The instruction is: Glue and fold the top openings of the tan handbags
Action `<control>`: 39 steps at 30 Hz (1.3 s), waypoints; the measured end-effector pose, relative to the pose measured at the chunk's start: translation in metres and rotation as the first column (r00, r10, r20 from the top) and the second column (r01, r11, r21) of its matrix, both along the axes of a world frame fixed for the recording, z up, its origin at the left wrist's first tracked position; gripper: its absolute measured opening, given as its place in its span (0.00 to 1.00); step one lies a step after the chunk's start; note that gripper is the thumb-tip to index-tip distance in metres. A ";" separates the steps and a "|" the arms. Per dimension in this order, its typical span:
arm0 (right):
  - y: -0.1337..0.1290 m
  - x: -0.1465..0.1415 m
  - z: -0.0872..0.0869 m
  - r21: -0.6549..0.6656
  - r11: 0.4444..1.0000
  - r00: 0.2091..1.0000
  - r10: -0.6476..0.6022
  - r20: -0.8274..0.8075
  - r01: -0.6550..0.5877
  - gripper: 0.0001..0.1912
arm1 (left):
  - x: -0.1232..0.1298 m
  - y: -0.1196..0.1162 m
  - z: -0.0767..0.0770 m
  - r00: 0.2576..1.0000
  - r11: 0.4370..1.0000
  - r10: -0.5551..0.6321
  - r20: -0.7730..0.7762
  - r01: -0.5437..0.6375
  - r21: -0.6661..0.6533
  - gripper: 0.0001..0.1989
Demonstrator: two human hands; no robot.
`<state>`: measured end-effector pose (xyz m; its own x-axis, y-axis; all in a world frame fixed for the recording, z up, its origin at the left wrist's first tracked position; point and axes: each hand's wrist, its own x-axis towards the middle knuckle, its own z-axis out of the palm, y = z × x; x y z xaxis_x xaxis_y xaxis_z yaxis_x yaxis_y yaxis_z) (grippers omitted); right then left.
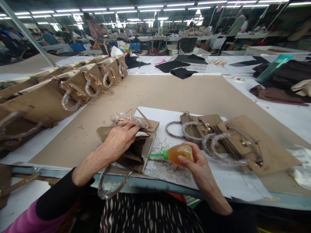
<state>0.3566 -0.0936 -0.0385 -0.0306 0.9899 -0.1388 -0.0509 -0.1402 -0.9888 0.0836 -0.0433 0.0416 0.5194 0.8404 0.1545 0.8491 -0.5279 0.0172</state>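
An olive-brown handbag (136,149) lies open at the table's front edge, one plastic-wrapped handle hanging over the edge. My left hand (121,137) grips its upper side near the other wrapped handle, fingers bent over the rim. In my right hand (194,161) is a squeeze bottle (178,154) of amber liquid, held sideways. Its thin green nozzle points left, its tip at the bag's right side panel; whether it touches is too small to tell. Two more bags, one olive (201,126) and one tan (245,142), lie to the right with wrapped handles.
A row of similar bags (92,77) stands along the left. Black fabric pieces (177,64) lie at the back of the table. Dark cloth (286,77) and a teal roll (274,68) are at the right. White paper (221,181) lies under the bags. People work farther off.
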 end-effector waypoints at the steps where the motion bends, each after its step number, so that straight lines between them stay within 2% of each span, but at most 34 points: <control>1: 0.000 0.000 0.000 -0.001 1.000 1.000 0.014 -0.004 -0.014 0.22 | 0.000 0.000 0.000 1.000 1.000 0.000 0.000 0.000 0.002 0.13; 10: -0.004 -0.004 -0.004 -0.057 0.996 0.997 0.073 0.020 -0.072 0.21 | -0.002 0.001 -0.005 1.000 1.000 -0.003 0.027 0.004 -0.019 0.14; 17: -0.013 -0.001 -0.003 -0.117 0.983 0.990 0.140 -0.032 -0.143 0.21 | -0.002 0.003 -0.010 1.000 1.000 -0.002 -0.014 0.001 -0.003 0.15; 25: -0.014 -0.001 -0.011 -0.123 0.992 0.999 0.006 -0.039 -0.011 0.18 | -0.002 0.000 -0.008 1.000 1.000 -0.017 -0.023 0.017 0.006 0.15; 31: -0.014 -0.003 -0.016 -0.132 0.991 0.998 0.006 -0.065 -0.014 0.18 | -0.001 0.000 -0.007 0.999 1.000 -0.015 -0.033 0.016 0.012 0.13; 39: -0.016 -0.006 -0.007 -0.161 0.987 0.997 -0.013 -0.081 0.000 0.19 | -0.001 -0.001 -0.009 0.999 1.000 -0.020 -0.041 0.021 0.018 0.13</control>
<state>0.3501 -0.1097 -0.0454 -0.0418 0.9552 -0.2931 -0.1316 -0.2961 -0.9461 0.0826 -0.0441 0.0325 0.5426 0.8268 0.1485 0.8380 -0.5450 -0.0273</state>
